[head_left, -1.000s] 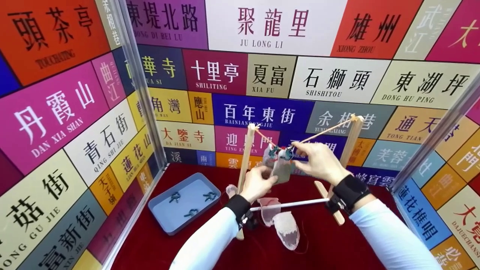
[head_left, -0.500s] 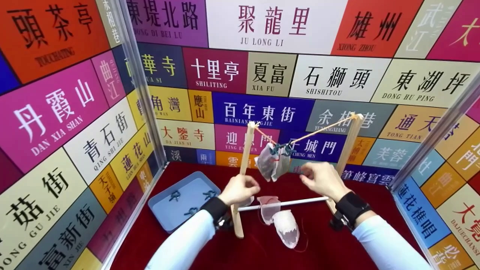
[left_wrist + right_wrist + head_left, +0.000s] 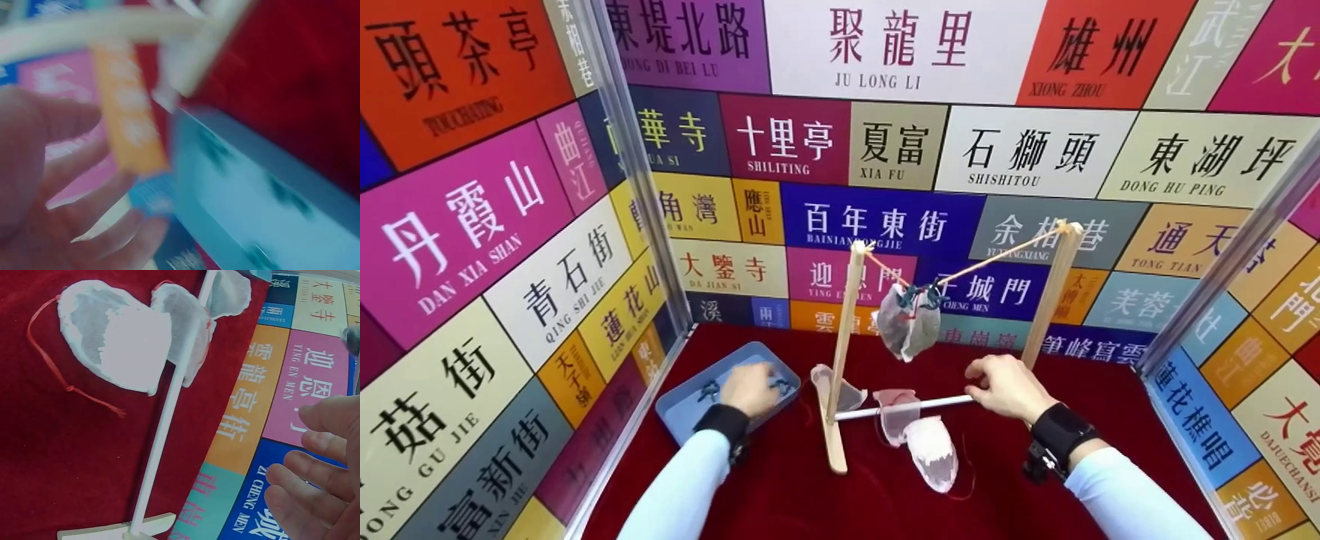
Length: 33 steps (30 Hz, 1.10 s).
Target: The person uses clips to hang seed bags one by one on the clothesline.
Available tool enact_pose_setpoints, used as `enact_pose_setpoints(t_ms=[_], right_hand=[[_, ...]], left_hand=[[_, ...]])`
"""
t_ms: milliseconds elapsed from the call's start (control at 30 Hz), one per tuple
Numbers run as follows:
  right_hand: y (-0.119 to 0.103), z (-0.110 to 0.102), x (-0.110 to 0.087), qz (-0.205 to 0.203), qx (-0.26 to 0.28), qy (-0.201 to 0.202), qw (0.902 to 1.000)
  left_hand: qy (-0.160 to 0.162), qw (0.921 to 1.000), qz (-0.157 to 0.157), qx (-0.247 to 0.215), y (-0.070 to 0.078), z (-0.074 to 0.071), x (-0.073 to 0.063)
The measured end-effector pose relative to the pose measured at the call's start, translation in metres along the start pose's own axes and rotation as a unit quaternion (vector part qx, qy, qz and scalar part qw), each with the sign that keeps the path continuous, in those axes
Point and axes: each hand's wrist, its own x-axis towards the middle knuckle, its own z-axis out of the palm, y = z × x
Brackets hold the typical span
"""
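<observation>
My left hand (image 3: 748, 390) hovers over the blue tray (image 3: 679, 429), its fingers loosely bent and nothing seen between them; the left wrist view is blurred. In the tray lie small dark-green clips (image 3: 289, 197). My right hand (image 3: 1011, 386) is held near the right post, relaxed and holding nothing. Mesh drawstring bags (image 3: 911, 326) hang from the cord (image 3: 997, 256), held by green clips (image 3: 931, 295). On the red cloth lie more mesh bags: a white-filled one (image 3: 135, 349) with a red string, one (image 3: 179, 320) partly under the white rod, and another (image 3: 847, 391) by the left post.
The rack has a left wooden post (image 3: 846, 337), a right wooden post (image 3: 1048, 300) and a low white rod (image 3: 937, 406). Red cloth (image 3: 885, 510) covers the table. Sign-covered panels (image 3: 885, 45) stand behind and at both sides.
Both hands have left the hanging bags, which now hang from the cord by the clips. My left hand has moved left over the tray; my right hand has dropped lower.
</observation>
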Motion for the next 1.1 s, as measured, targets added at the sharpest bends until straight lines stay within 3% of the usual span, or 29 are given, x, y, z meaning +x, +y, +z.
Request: enact_pose_setpoints(t_ms=[67,200,367,700,900,1100], right_hand=[[0.002,0.001,-0.001,-0.002,-0.013,-0.002,0.9999],[0.004,0.001,-0.003,-0.007,-0.031,-0.002,0.9995],[0.005,0.003,-0.007,-0.009,-0.024,-0.022,0.9994],[-0.001,0.008,-0.014,0.01,-0.01,-0.061,0.998],[0.002,0.009,-0.022,0.022,-0.012,-0.081,0.9964],[0.005,0.014,-0.03,0.02,-0.018,-0.082,0.9963]], left_hand=[[0.011,0.9989,-0.042,0.02,-0.025,0.006,-0.004],[-0.012,0.9919,-0.126,0.012,-0.065,0.019,-0.014],[-0.035,0.9833,-0.178,-0.008,-0.089,0.031,-0.025],[-0.016,0.9804,-0.196,0.013,-0.096,0.045,-0.031],[-0.01,0.9754,-0.22,0.002,-0.089,0.046,-0.031],[-0.026,0.9797,-0.199,0.009,-0.077,0.046,-0.029]])
